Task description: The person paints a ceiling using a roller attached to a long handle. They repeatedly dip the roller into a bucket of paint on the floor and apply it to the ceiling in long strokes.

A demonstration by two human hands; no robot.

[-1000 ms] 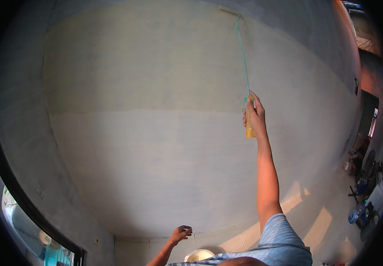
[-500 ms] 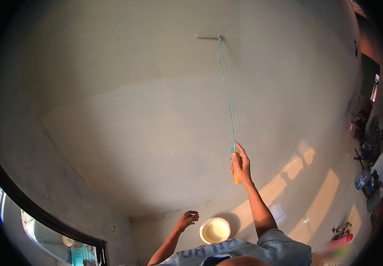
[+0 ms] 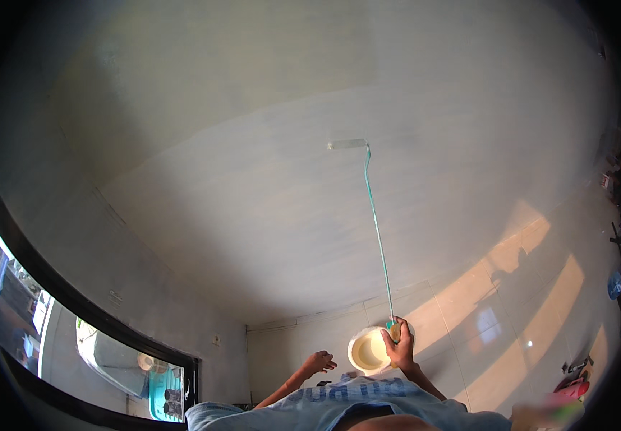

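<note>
My right hand [image 3: 400, 348] grips the yellow handle [image 3: 394, 330] of a paint roller near the lower centre. A long, thin teal rod [image 3: 378, 230] runs up from it to the pale roller head [image 3: 346, 144], which lies against the grey wall [image 3: 310, 215] just below the edge of a faint cream-painted patch [image 3: 231, 65]. Behind the right hand, on the tiled floor, stands a round tub of cream paint [image 3: 368, 353]. My left hand [image 3: 318, 362] hangs to the left of the tub with fingers apart and nothing in it.
A dark-framed window [image 3: 59, 309] with teal and other items beyond it is at the left. Sunlit floor tiles [image 3: 454, 302] lie at the lower right. Clutter, including a blue container [image 3: 619, 280] and red items [image 3: 569, 391], lines the right edge. A socket [image 3: 215, 339] is on the left wall.
My right hand has dropped steadily with the handle, and the roller head has moved down the wall. My view has shifted, showing more of the floor, tub and window.
</note>
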